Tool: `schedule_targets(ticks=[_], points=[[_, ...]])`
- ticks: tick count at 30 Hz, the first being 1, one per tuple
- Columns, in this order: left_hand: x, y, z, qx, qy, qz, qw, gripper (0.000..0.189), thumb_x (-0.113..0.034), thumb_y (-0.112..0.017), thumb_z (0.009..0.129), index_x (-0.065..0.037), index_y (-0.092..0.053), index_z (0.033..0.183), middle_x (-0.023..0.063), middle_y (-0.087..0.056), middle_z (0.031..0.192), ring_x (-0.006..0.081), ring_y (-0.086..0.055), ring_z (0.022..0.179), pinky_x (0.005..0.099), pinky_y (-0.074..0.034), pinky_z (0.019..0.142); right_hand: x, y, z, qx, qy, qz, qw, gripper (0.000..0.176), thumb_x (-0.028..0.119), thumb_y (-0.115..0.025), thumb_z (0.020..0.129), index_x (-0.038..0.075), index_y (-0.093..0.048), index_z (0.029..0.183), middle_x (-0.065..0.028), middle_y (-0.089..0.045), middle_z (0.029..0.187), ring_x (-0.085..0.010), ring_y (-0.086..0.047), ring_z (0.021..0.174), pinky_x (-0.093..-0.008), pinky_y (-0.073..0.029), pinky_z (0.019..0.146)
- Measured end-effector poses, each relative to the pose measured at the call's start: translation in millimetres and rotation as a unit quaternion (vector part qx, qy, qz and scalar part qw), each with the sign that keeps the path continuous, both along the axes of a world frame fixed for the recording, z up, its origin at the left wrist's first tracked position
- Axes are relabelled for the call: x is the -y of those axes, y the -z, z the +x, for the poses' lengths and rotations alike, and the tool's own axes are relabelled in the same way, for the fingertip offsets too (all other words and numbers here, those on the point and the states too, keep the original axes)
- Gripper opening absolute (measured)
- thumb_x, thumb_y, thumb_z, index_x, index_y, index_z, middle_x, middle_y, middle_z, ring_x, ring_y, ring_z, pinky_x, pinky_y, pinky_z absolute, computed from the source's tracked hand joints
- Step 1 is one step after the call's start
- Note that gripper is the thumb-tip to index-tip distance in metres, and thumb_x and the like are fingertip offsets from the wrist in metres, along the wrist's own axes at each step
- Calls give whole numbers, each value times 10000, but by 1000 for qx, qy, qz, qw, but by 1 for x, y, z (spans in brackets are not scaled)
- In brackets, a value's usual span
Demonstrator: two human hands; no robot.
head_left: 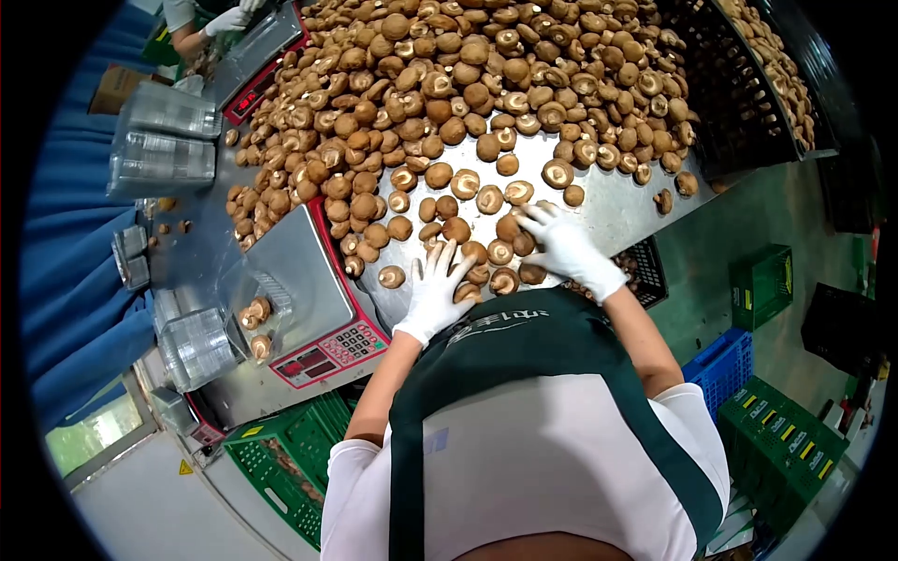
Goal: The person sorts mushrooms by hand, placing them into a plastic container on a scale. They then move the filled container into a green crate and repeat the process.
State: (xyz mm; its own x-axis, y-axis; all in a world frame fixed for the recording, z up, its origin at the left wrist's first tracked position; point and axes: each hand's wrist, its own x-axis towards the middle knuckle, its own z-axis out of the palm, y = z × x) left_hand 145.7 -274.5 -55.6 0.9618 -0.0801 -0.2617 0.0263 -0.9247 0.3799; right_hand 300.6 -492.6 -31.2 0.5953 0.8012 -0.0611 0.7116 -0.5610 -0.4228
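Note:
Both my hands wear white gloves and rest among loose brown mushrooms at the near edge of the metal table (524,176). My left hand (436,292) lies with its fingers spread, beside a mushroom (466,293) near its fingertips. My right hand (567,247) reaches in from the other side, fingers apart, touching or close over a mushroom (523,244). Between the two hands sit several mushrooms, some cap up, some showing pale undersides, such as one mushroom (499,251). A large mushroom pile (449,70) covers the far part of the table.
At left, a red-edged scale (297,271) carries a clear tray (257,318) with a few mushrooms. Stacked clear trays (168,140) stand farther left. A black crate (739,89) of mushrooms is at upper right. Green crates (781,449) sit on the floor. A gloved co-worker's hand (227,21) shows top left.

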Motion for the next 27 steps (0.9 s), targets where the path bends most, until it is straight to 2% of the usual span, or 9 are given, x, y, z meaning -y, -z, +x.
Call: schedule_targets(ticks=[3,7,10,14,15,18,20,23,27], points=[[-8,19,15,122,-39,30,991,745,-466,-672,717,-253,-395,1375,119,-316,1447,342,-255,1345,623,-146,1059,-30,34,3,97,4,-20,995,648,330,-786,611,106,-560,1175,-118,-498,1233,-312,-451,1162,-506,-308,1002],[-24,32,45,246,-121,50,960,583,-387,-662,765,-166,-503,1280,125,-427,1364,316,-427,1209,559,-205,1030,-33,40,28,75,121,61,988,358,272,-615,802,88,-619,1109,-102,-577,1190,-291,-514,1091,-416,-361,971],[-32,24,46,266,-151,-46,951,485,-305,-654,787,-106,-548,1217,149,-467,1322,325,-453,1181,464,-290,1024,-10,24,31,48,134,109,984,339,246,-656,774,74,-632,1066,-105,-598,1173,-284,-518,1099,-397,-394,949],[-32,0,20,225,-257,-155,927,401,-170,-646,814,-74,-563,1195,172,-474,1303,339,-466,1184,386,-381,994,26,3,11,-3,184,128,975,381,224,-705,738,76,-634,1083,-101,-605,1157,-283,-539,1078,-383,-443,922],[-31,-2,9,219,-282,-161,920,388,-167,-646,819,-69,-572,1187,177,-470,1304,334,-468,1187,365,-391,991,38,3,5,-20,182,67,981,567,249,-751,698,78,-562,1204,-115,-554,1246,-297,-547,1091,-376,-478,891],[-26,-11,-23,142,-302,-129,934,548,-242,-691,780,-47,-505,1256,191,-439,1332,345,-440,1223,378,-381,1004,46,-15,-18,-81,208,-22,975,802,290,-799,642,98,-433,1330,-139,-464,1350,-313,-546,1116,-384,-497,867],[-20,-10,-41,15,-283,-87,955,845,-319,-755,695,-75,-336,1387,172,-362,1398,355,-415,1248,399,-411,988,47,-3,-29,-97,199,-88,971,1039,317,-837,568,126,-272,1419,-193,-301,1450,-332,-542,1128,-398,-499,863],[-2,-9,-46,-51,-236,-61,968,1049,-286,-815,609,-120,-195,1439,148,-308,1415,385,-426,1220,424,-461,923,33,14,-44,-112,174,-113,972,1077,290,-835,559,114,-226,1430,-199,-252,1464,-375,-511,1140,-409,-513,824],[0,10,-28,27,-250,-92,964,1132,-244,-849,545,-141,-173,1448,186,-259,1431,411,-408,1227,439,-466,912,4,30,-41,-119,163,-41,979,1096,284,-833,564,96,-197,1436,-239,-236,1456,-385,-492,1156,-414,-506,826]])
